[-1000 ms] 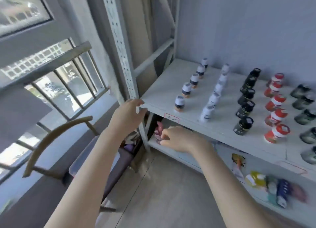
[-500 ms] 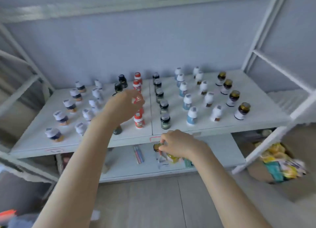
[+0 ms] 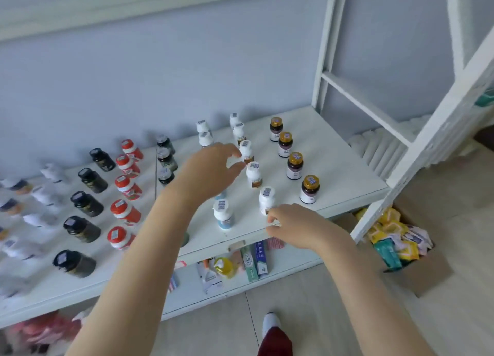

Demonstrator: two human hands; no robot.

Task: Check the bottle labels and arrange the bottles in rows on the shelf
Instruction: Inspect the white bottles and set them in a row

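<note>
Small bottles stand in rows on the white shelf (image 3: pixel 336 166): black ones (image 3: pixel 83 203), red-capped ones (image 3: pixel 124 187), dark green ones (image 3: pixel 165 158), white ones with blue labels (image 3: pixel 223 216), white ones with brown labels (image 3: pixel 254 174) and amber ones with gold caps (image 3: pixel 294 166). My left hand (image 3: pixel 211 168) hovers over the white rows, fingers loosely curled, fingertips close to a brown-labelled white bottle (image 3: pixel 246 152), holding nothing. My right hand (image 3: pixel 299 224) is at the shelf's front edge, its fingertips just beside the front white bottle (image 3: pixel 267 202), also holding nothing.
Blurred white bottles (image 3: pixel 40 195) fill the shelf's left end. The lower shelf holds toothpaste boxes (image 3: pixel 256 259) and a yellow bottle (image 3: pixel 223 267). A cardboard box of packets (image 3: pixel 395 235) sits on the floor right of the white upright (image 3: pixel 427 142). My foot (image 3: pixel 272 337) is below.
The view swung right along the shelf. My left hand moved from the red-capped bottles to the white rows. My right hand rose from the lower shelf to the upper shelf's front edge.
</note>
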